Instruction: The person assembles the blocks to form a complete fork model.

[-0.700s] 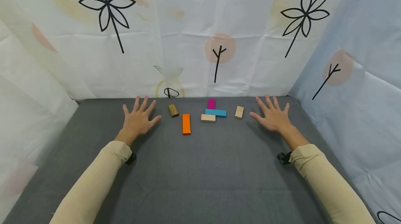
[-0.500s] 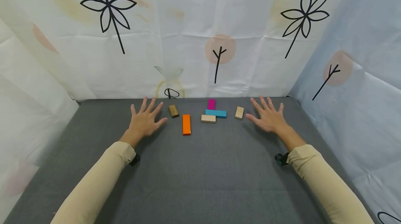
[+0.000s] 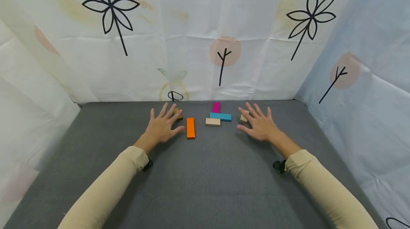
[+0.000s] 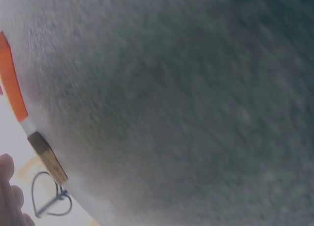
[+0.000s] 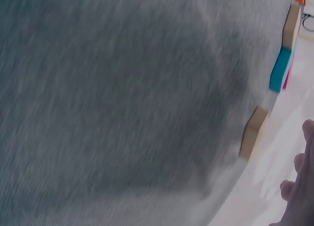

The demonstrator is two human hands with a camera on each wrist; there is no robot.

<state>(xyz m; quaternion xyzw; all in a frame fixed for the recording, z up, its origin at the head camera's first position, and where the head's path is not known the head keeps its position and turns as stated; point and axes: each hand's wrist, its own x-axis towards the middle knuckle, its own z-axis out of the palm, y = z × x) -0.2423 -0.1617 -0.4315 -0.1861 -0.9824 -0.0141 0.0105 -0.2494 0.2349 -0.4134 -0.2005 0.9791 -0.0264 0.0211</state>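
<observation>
My left hand (image 3: 161, 126) is spread above the table, its fingers partly covering a dark brown wooden block (image 4: 47, 157) in the head view. An orange block (image 3: 190, 128) lies just right of its thumb. My right hand (image 3: 260, 125), also spread, partly hides a pale wooden block (image 5: 253, 133) at its fingers. Neither hand holds anything. Between the hands, a blue block (image 3: 220, 116) lies crosswise, with a magenta block (image 3: 216, 107) behind it and another pale wooden block (image 3: 213, 122) at its front left.
The blocks lie on a grey cloth-covered table (image 3: 205, 179), near its back edge. A white printed curtain (image 3: 192, 26) rises behind, and fabric also hangs at the left and right sides. A dark device sits at each wrist.
Both hands have moved inward toward each other, fingers still spread. They now overlap the brown block and the right pale block in the head view. The blocks have stayed put.
</observation>
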